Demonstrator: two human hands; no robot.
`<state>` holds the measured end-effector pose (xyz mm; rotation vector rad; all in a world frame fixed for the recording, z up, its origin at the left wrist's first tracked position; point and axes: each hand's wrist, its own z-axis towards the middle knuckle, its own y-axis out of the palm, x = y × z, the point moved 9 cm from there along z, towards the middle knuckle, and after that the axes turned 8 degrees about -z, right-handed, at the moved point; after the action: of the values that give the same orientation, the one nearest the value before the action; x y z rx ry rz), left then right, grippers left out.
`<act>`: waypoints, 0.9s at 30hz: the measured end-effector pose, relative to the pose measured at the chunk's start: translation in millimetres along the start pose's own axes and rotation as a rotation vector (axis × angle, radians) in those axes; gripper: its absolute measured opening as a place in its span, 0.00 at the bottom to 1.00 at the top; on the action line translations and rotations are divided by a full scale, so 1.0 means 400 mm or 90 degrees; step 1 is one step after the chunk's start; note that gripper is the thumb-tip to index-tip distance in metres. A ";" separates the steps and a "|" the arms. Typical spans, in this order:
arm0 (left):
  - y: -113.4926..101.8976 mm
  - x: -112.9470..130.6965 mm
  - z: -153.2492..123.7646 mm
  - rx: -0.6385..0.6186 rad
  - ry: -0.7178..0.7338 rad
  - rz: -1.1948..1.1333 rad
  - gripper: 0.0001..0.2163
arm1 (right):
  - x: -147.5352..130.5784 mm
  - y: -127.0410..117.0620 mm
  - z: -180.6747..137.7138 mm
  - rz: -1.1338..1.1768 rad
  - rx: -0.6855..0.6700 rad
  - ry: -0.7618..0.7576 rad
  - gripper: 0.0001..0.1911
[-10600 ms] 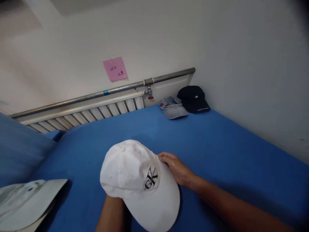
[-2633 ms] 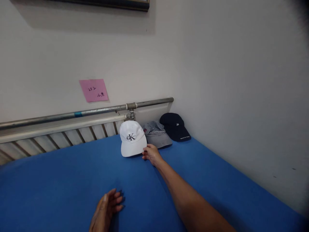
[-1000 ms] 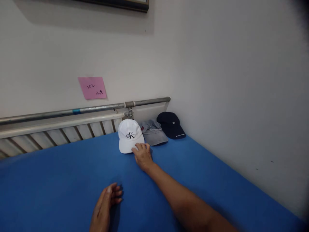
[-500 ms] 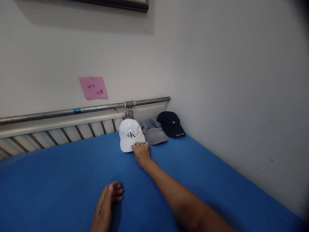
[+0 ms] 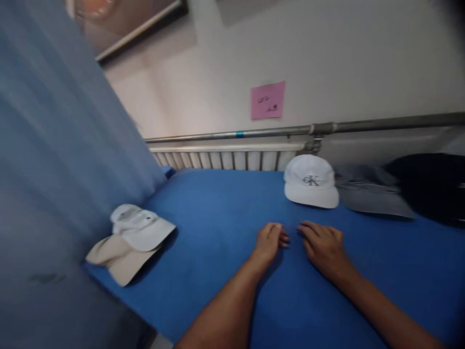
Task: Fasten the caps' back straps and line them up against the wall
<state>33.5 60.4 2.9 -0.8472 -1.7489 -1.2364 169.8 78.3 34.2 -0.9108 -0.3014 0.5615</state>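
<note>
My left hand [image 5: 271, 241] hovers over the blue surface [image 5: 218, 208], fingers loosely bent and apart, holding nothing. To its right, my right hand [image 5: 323, 248] is open too, palm down, just in front of a white cap [image 5: 308, 194] with dark letters and apart from it. A grey cap [image 5: 374, 194] rests against the white one's right side. Beyond that comes a black cap [image 5: 432, 186], partly cut off by the frame edge. On the far left, an off-white cap [image 5: 145, 228] overlaps a beige cap [image 5: 118, 259].
A blue-grey curtain [image 5: 58, 145] hangs along the left edge, close to the beige cap. Behind the surface run a radiator [image 5: 225, 160] and a metal pipe [image 5: 265, 132]. A pink note [image 5: 268, 100] is stuck on the wall, with a framed picture [image 5: 138, 24] higher up.
My right hand has let go of the white cap's brim and drawn back towards my left hand. The view has swung left, bringing the curtain and the two pale caps into sight.
</note>
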 end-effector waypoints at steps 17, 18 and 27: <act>-0.676 0.240 -0.312 0.489 0.257 -0.298 0.05 | -0.045 0.012 -0.048 0.103 -0.061 0.009 0.17; -0.690 0.248 -0.308 0.498 0.262 -0.311 0.05 | -0.045 0.012 -0.047 0.103 -0.068 0.009 0.17; -0.661 0.336 -0.227 0.476 0.330 -0.276 0.04 | -0.051 -0.029 -0.089 0.172 -0.098 0.050 0.16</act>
<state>-233.4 -94.9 32.5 0.2792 -1.7818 -0.8267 173.9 37.5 22.6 -1.1284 -0.1523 0.7564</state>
